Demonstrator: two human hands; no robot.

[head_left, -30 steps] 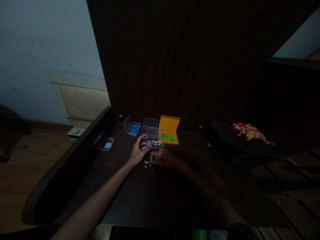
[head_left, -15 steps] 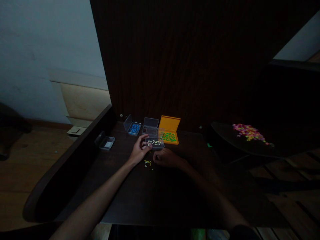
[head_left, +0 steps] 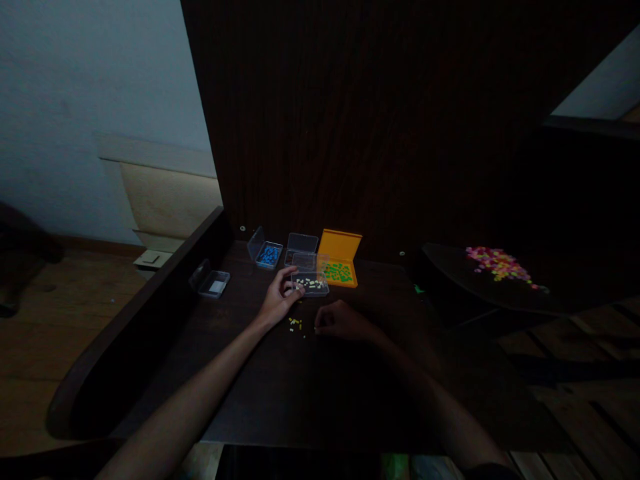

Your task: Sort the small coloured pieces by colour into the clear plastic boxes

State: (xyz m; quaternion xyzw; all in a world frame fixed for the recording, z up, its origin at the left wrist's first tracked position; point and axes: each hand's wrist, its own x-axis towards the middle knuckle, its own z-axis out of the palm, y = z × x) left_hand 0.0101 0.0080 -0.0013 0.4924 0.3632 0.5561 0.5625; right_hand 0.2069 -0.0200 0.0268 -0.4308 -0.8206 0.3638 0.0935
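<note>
My left hand (head_left: pixel 280 293) grips the left edge of a clear plastic box (head_left: pixel 327 291), thumb in front and fingers behind. The box's lid stands open, and several small pale pieces (head_left: pixel 311 284) lie inside. To the right and nearer me, my right hand (head_left: pixel 340 321) hovers low over the table, thumb and fingertips pinched together. Whatever is between them is too small and dark to make out. Between the hands and a little toward me, small yellow and white pieces (head_left: pixel 295 324) lie loose on the dark table (head_left: pixel 260 393).
Behind stand an open yellow box (head_left: pixel 341 245) with green pieces, a clear box (head_left: pixel 269 256) with blue pieces and another clear box (head_left: pixel 302 243). An open clear box (head_left: pixel 214 285) sits left. A multicoloured pile (head_left: pixel 500 264) lies on a surface at right. A raised side panel (head_left: pixel 145 313) borders the left.
My right hand has moved slightly right and toward me, away from the box's front edge, still pinched. My left hand stays on the box.
</note>
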